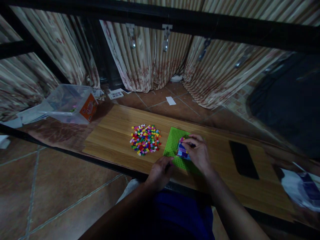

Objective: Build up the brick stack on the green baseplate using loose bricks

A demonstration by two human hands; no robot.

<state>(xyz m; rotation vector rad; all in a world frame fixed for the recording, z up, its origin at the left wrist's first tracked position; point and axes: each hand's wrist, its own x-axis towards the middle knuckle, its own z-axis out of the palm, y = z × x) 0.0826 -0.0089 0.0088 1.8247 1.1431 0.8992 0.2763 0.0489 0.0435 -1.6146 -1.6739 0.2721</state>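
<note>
A green studded baseplate [171, 143] lies on the wooden board. On it stands a low build of blue, purple and pink toy bricks [182, 152], partly hidden by my right hand [199, 151]. The right thumb and fingers are pinched together over the build's upper part; whatever is between them is covered. My left hand [160, 170] is closed at the plate's near left corner, with a small pinkish toy brick [171, 163] dimly showing at its fingertips. Left of the plate is a loose pile of small multicoloured toy bricks [145, 140].
A black phone-like slab [243, 159] lies on the board [110, 133] to the right. Farther right is a white and blue plastic packet [301, 188]. A clear plastic box [67, 103] with an orange label stands at the left. A dark bar [225, 28] crosses above, before striped curtains.
</note>
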